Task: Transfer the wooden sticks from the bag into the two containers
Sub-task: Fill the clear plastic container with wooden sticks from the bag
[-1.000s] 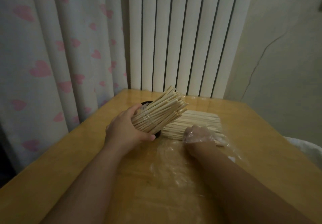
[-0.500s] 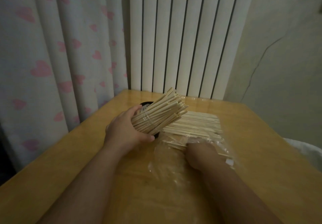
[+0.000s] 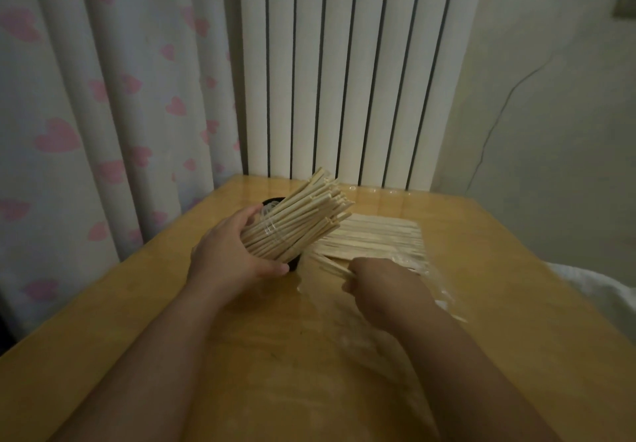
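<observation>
Change since earlier: the right hand [image 3: 382, 281] is being drawn back out of the clear bag [image 3: 430, 269], where it was lying under the plastic a second ago; a few sticks are now being pulled along with it.

Right hand: it is being kept closed in a loose fist around the near ends of a few wooden sticks [image 3: 332, 264], which are being slid toward the person at the bag's open mouth.

Left hand: its fingers are being kept wrapped around a clear container [image 3: 266, 231] already packed with a thick bundle of sticks [image 3: 303, 216], tilted so the stick tips are pointing toward the table's far right.

Second container: something dark [image 3: 275, 200] is showing behind and under the bundle; whether it is the other container cannot be told.

Remaining sticks: a flat layer [image 3: 375, 235] is still lying inside the bag, near the far edge of the table [image 3: 516, 269].

Step in hand, as judged: a small batch is being extracted for loading.

Doing it well: the batch is best being pulled along the sticks' own length, so the plastic is not being snagged; the tilt of the held container is best being kept steady, with its mouth turned toward the incoming ends.
</observation>
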The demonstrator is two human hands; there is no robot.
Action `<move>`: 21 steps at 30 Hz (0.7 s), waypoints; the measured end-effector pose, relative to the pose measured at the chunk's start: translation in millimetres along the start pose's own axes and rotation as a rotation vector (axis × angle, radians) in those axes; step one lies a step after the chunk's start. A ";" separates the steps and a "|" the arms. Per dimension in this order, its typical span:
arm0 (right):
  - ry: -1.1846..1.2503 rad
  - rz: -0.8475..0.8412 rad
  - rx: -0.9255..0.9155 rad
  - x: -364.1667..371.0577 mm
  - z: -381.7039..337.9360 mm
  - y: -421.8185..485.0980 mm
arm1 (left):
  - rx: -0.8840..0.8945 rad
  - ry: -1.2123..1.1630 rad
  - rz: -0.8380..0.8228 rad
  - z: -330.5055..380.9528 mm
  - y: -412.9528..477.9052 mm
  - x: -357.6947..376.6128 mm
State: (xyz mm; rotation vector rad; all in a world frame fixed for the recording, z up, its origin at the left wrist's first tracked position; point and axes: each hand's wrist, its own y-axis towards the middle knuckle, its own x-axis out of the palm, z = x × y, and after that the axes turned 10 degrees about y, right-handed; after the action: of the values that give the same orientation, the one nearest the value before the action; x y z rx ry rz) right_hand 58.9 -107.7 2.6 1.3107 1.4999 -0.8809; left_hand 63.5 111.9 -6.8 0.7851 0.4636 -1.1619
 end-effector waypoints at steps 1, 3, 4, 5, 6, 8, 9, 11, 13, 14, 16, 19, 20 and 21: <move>0.008 -0.002 0.000 -2.3 -1.1 -1.6 | -0.003 -0.007 0.002 -0.3 0.1 0.0; 0.008 -0.006 -0.003 -6.7 -3.4 -4.4 | -0.007 -0.019 0.009 -1.2 1.0 -0.1; -0.001 -0.005 -0.013 -8.8 -4.4 -6.1 | -0.008 -0.025 0.012 -1.9 1.6 -0.3; -0.012 -0.002 -0.029 -10.6 -5.4 -7.5 | -0.009 -0.035 0.017 -2.6 2.1 -0.6; -0.022 0.002 -0.048 -12.9 -6.8 -9.5 | -0.009 -0.047 0.022 -3.5 2.8 -0.5; -0.016 -0.007 -0.062 -19.1 -10.6 -14.9 | -0.005 -0.066 0.031 -5.1 3.6 -0.1; 0.002 -0.012 -0.057 -22.4 -12.6 -17.2 | -0.005 -0.071 0.035 -5.8 4.0 0.1; 0.036 0.006 -0.038 -29.7 -16.5 -21.9 | -0.009 -0.071 0.041 -7.4 5.0 0.7; 0.003 0.075 -0.065 -37.4 -21.5 -27.6 | -0.011 -0.069 0.044 -8.3 5.2 1.0; -0.044 0.129 -0.100 -40.5 -23.9 -30.5 | -0.010 -0.067 0.044 -8.8 5.5 1.4; -0.101 0.276 -0.182 -45.2 -27.2 -35.6 | -0.013 -0.059 0.043 -8.4 5.7 2.2; -0.128 0.516 -0.321 -41.3 -24.1 -32.3 | -0.019 -0.035 0.041 -7.4 5.6 3.2; -0.114 0.619 -0.358 -38.8 -21.2 -30.0 | -0.017 -0.030 0.037 -7.1 5.4 3.1; -0.075 0.714 -0.394 -36.8 -18.2 -28.1 | -0.014 -0.027 0.032 -6.6 5.0 2.7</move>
State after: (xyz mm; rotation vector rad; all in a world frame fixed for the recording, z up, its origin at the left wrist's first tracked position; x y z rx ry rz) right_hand 27.9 -107.4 41.7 1.3481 0.9596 -0.1583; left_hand 69.6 116.1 -11.5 0.7614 0.4346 -1.1369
